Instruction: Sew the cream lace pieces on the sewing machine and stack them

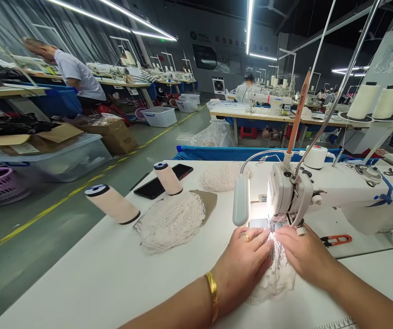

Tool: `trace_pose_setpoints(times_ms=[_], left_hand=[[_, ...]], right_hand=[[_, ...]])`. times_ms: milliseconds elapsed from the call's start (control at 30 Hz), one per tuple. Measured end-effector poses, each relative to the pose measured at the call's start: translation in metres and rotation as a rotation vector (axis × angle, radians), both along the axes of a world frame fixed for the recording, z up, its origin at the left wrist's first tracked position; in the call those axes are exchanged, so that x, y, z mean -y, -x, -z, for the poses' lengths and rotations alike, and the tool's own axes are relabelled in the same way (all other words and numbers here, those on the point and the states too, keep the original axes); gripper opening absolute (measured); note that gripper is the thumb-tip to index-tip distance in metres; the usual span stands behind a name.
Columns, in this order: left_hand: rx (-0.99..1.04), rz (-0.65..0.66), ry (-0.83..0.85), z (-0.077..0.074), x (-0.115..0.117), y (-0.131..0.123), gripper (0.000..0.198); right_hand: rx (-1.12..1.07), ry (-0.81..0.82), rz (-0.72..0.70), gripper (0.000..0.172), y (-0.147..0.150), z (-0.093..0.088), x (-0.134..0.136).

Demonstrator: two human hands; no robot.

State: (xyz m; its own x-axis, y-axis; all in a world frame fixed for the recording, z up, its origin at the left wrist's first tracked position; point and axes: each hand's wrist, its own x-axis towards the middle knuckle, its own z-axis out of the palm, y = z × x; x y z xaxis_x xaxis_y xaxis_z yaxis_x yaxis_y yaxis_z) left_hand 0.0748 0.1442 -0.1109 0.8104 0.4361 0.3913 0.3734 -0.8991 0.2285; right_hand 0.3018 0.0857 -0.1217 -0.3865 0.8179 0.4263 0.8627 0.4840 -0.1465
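Note:
A white lace piece (278,281) lies under the needle area of a white sewing machine (282,192) and spreads toward me over the table. My left hand (242,260), with a ring and gold bracelet, grips its left side, fingers close to the presser foot. On the other side, my right hand (306,256) has its fingers together on the lace, near the foot. The needle tip is lost in the lamp's glare. Left of my hands rests a stack of lace pieces (172,224), partly over a brown card (207,203). More lace (220,177) lies behind.
Two thread cones (112,204) and a black phone (151,186) are at the table's left. A lamp (241,201) hangs left of the machine head. Orange-handled thread snips (340,240) lie right of my right hand. A ruler (340,323) shows at the lower right. People work behind.

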Motion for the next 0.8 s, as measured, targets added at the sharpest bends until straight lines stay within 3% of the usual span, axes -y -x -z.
trace_pose_setpoints(times_ms=[333, 633, 800], left_hand=[[0.036, 0.010, -0.057, 0.004, 0.003, 0.001, 0.023], [0.093, 0.015, -0.052, -0.002, 0.007, 0.000, 0.023], [0.111, 0.082, -0.013, -0.002, 0.011, -0.002, 0.021]], right_hand=[[-0.029, 0.033, -0.027, 0.035, 0.001, -0.006, 0.002], [-0.050, 0.071, -0.011, 0.037, 0.002, -0.004, 0.002], [-0.042, 0.090, -0.016, 0.036, 0.002, -0.005, 0.002]])
